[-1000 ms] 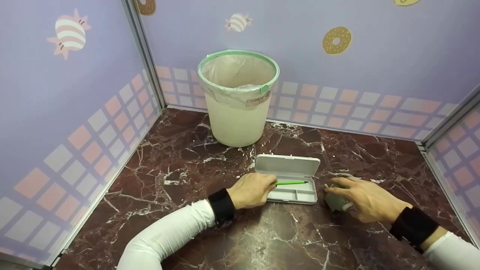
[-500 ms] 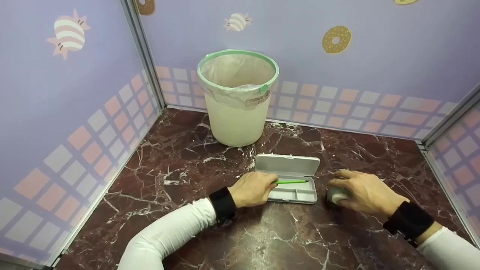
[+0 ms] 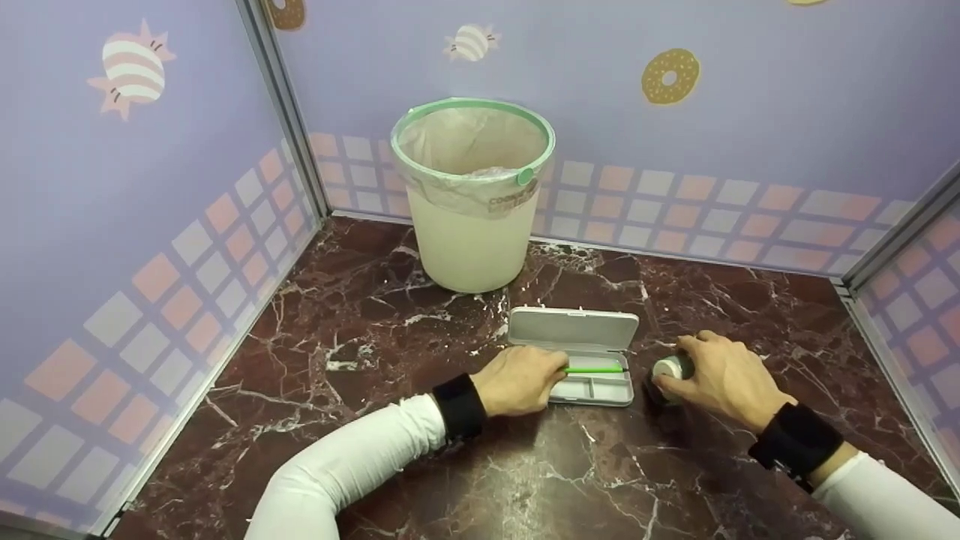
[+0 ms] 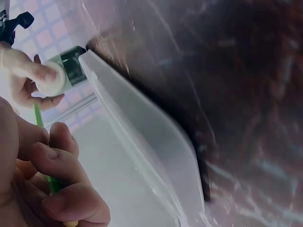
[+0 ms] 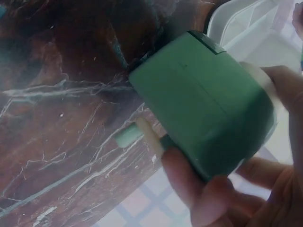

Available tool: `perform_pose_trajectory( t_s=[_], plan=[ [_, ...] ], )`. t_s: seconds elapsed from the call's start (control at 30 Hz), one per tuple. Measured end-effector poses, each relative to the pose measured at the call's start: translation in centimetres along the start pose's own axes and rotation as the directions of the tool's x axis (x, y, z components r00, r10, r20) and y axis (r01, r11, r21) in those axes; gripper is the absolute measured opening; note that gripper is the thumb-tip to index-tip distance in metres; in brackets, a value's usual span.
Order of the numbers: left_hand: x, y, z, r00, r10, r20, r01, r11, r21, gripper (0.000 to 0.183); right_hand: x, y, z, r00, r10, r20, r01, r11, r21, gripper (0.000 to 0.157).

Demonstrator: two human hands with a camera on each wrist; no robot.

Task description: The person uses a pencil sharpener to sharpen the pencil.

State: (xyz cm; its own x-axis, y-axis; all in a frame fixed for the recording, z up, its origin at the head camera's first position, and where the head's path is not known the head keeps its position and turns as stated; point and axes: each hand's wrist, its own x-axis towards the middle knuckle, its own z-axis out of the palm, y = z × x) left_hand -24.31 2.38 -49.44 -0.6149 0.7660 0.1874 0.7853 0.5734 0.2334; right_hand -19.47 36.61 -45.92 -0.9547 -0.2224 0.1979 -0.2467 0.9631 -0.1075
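Note:
In my left hand point(image 3: 519, 381) I pinch a green pencil point(image 3: 594, 369) over the white pencil case point(image 3: 615, 392). Its dark tip points right. The left wrist view shows the pencil point(image 4: 39, 116) passing between curled fingers, with a yellowish end. Beside the case, my right hand point(image 3: 726, 380) grips a green crank pencil sharpener point(image 3: 670, 367), whose round white face is turned to the left. Pencil tip and sharpener are apart. From the right wrist, the sharpener's green body point(image 5: 199, 104) lies between thumb and fingers, a crank handle point(image 5: 149, 135) sticking out near the fingertips.
The pencil case's lid point(image 3: 574, 330) stands raised at the back. Behind it is a lined waste bin point(image 3: 472, 240) with a green rim. Patterned panels point(image 3: 750, 135) enclose the dark marbled table point(image 3: 375, 322) at the back and sides. White specks lie near the bin.
My right hand has turned the sharpener so its white face shows to the left, and has shifted slightly left. My left hand has moved a little right with the pencil.

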Motion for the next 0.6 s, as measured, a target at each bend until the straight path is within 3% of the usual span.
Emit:
perform_pose_trajectory(
  t_s=[0.17,0.3,0.4,0.5,0.6],
  plan=[
    [0.5,0.4,0.6,1.0,0.012,0.027,-0.013,0.999,0.031,0.017,0.5,-0.2,0.0,0.999,0.022,0.048,-0.023,1.0,0.013,0.066],
    [0.8,0.5,0.9,0.999,-0.008,0.051,0.007,1.0,0.019,0.017,0.7,0.0,0.0,0.998,-0.004,0.067,0.002,1.0,0.028,0.06],
    [1.3,0.6,1.1,0.997,-0.022,0.072,0.022,1.0,0.01,0.016,0.7,0.3,0.4,0.999,-0.043,0.028,0.044,0.999,-0.013,0.057],
    [1.7,0.7,1.2,0.996,-0.02,0.084,0.019,1.0,0.008,0.016,0.6,0.7,1.0,0.994,-0.111,0.01,0.111,0.992,-0.06,0.065],
    [2.1,0.7,1.3,0.996,-0.008,0.086,0.007,1.0,0.01,0.017,0.6,1.0,1.8,0.985,-0.172,0.033,0.173,0.985,-0.019,0.074]
  ],
)
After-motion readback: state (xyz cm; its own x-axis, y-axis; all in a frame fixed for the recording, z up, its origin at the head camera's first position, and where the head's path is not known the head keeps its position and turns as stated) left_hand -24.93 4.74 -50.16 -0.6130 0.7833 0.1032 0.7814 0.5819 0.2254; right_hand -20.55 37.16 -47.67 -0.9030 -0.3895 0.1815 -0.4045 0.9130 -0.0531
